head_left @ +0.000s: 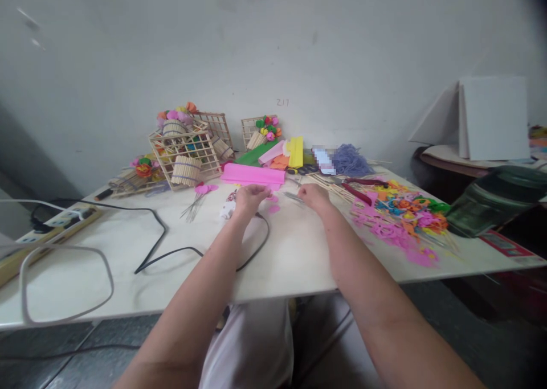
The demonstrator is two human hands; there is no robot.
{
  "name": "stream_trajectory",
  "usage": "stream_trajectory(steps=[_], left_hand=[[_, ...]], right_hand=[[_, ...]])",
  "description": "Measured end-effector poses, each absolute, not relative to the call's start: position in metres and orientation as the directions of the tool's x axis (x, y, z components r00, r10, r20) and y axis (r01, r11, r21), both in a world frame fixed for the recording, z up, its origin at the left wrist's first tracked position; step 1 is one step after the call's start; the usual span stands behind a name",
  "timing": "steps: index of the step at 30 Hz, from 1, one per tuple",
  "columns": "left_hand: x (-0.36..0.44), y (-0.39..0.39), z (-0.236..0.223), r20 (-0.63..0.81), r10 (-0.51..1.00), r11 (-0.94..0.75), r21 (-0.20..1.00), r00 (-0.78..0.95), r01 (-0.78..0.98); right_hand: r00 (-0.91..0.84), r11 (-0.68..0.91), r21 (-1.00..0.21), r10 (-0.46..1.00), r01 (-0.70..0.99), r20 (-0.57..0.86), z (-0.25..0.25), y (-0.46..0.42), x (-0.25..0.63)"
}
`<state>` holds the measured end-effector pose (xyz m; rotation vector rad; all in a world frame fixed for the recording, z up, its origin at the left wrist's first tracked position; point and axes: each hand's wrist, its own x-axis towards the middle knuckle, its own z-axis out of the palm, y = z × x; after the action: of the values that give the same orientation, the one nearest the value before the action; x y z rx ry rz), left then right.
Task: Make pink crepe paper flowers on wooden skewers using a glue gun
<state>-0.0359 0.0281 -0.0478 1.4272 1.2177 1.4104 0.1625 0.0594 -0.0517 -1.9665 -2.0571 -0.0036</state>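
My left hand [252, 200] is closed in a pinch above the table, with its fingertips pointing right. Whatever it pinches is too small to make out. Round pink paper pieces [274, 209] lie just by those fingertips. Across a small gap, my right hand [315, 196] is closed like a fist. A thin grey pointed metal thing [294, 196] shows at its left side; I cannot tell whether the fingers hold it. Partly behind my left wrist is a white patterned object [227, 208]. A folded sheet of bright pink paper [253, 173] lies beyond both hands.
Stick baskets with paper flowers [183, 164] stand back left. Wire stems with pink tops [197, 198] lie nearby. Black cable [164, 229] crosses the left side toward a power strip [47, 232]. Red-handled pliers [356, 192], colourful paper scraps [397, 218] and a dark green jar [491, 201] are right.
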Motion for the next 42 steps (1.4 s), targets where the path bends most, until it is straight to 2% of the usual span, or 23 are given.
stream_trajectory(steps=[12, 16, 21, 24, 28, 34, 38, 42], left_hand=[[-0.036, 0.026, -0.046, 0.269, 0.96, -0.253, 0.953, -0.08, 0.168], [-0.038, 0.029, -0.048, 0.262, 0.961, -0.245, 0.954, -0.084, 0.173], [-0.04, 0.034, -0.052, 0.301, 0.95, -0.287, 0.946, -0.082, 0.149], [-0.04, 0.035, -0.053, 0.301, 0.949, -0.288, 0.949, -0.09, 0.13], [-0.04, 0.035, -0.053, 0.293, 0.951, -0.278, 0.951, -0.104, 0.136], [-0.039, 0.033, -0.051, 0.271, 0.956, -0.255, 0.956, -0.108, 0.144], [-0.039, 0.032, -0.05, 0.275, 0.956, -0.262, 0.957, -0.106, 0.122], [-0.038, 0.032, -0.05, 0.255, 0.963, -0.249, 0.965, -0.086, 0.076]], right_hand=[[-0.016, 0.033, -0.122, 0.99, 0.992, 0.138, -0.05, 0.058, 0.157], [-0.022, 0.04, -0.097, 0.983, 0.994, 0.18, -0.051, 0.063, 0.16], [-0.093, 0.114, -0.073, 0.967, 0.991, 0.238, -0.055, 0.066, 0.162], [-0.139, 0.155, -0.061, 0.967, 0.986, 0.216, -0.053, 0.062, 0.157], [-0.178, 0.175, 0.031, 0.975, 0.984, 0.135, -0.049, 0.053, 0.144], [-0.218, 0.205, 0.099, 0.965, 0.974, 0.144, -0.048, 0.047, 0.131], [-0.187, 0.18, 0.067, 0.976, 0.981, 0.115, -0.046, 0.048, 0.135], [-0.162, 0.173, -0.056, 0.972, 0.983, 0.168, -0.042, 0.048, 0.14]])
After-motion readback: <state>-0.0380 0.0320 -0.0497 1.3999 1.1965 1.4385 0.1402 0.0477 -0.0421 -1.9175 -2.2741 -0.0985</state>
